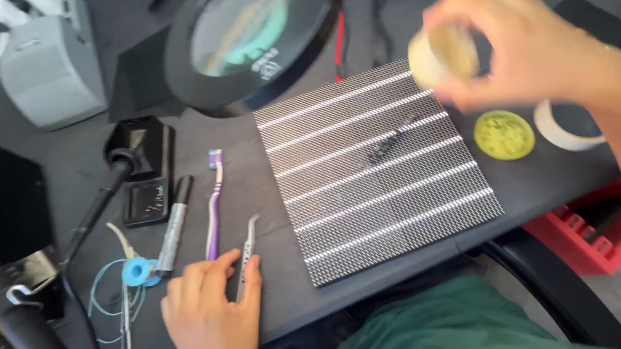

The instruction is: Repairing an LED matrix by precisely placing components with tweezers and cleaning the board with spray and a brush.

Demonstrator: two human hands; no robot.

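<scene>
Left hand [214,318] lies flat on the dark table [82,157], fingers loosely spread, its grip open, fingertips touching the lower end of the silver tweezers [248,252]. Just beside them lies the purple-and-white toothbrush [214,203], handle end right at the knuckles. Further left sit a grey pen-shaped tool [175,227] and a small blue spool [136,271] with thin wire looping round it.

Right hand [521,41] is up above the far right corner of the square panel [380,166], blurred, its grip closed round a small pale round container [441,54], fingers pinching the top. The panel, dark with white stripes across it, lies flat mid-table, a small dark smudge near its centre. To its right rests a yellow round lid [504,134], and just beyond that a roll of pale tape [567,133]. A round magnifier lamp [251,29] hangs over the table's far side
</scene>
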